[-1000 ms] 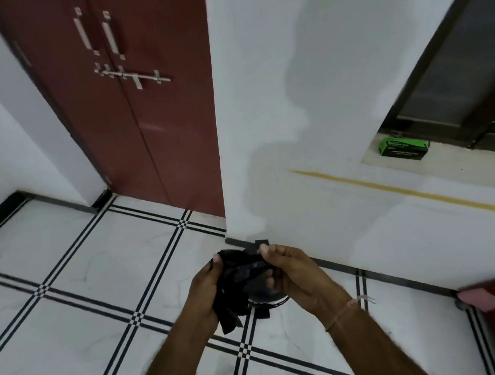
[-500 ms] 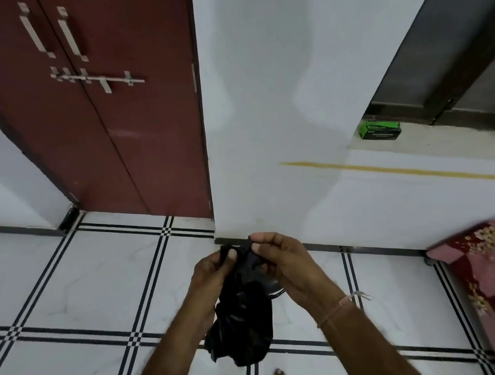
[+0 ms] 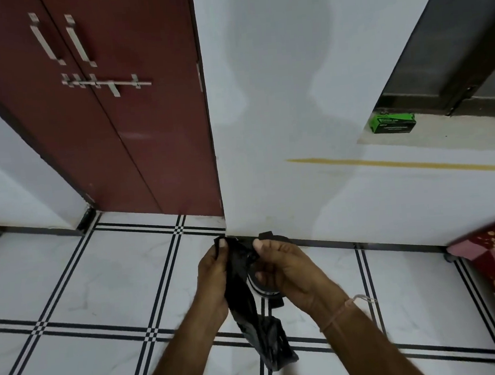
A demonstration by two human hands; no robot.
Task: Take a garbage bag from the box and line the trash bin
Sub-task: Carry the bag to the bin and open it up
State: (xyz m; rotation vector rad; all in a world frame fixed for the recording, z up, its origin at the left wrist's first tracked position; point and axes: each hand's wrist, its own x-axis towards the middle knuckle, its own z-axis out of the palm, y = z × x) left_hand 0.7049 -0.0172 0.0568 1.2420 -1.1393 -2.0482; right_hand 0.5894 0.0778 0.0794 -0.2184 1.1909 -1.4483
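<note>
While the left hand (image 3: 214,268) and right hand (image 3: 289,269) each keep a pinching grip on the limp garbage bag (image 3: 250,303), its thin clinging layers could tear if pulled apart hard

We pinch the top of a black garbage bag (image 3: 250,303) between our left hand (image 3: 213,275) and right hand (image 3: 289,269); it hangs crumpled above the tiled floor (image 3: 98,275).
</note>
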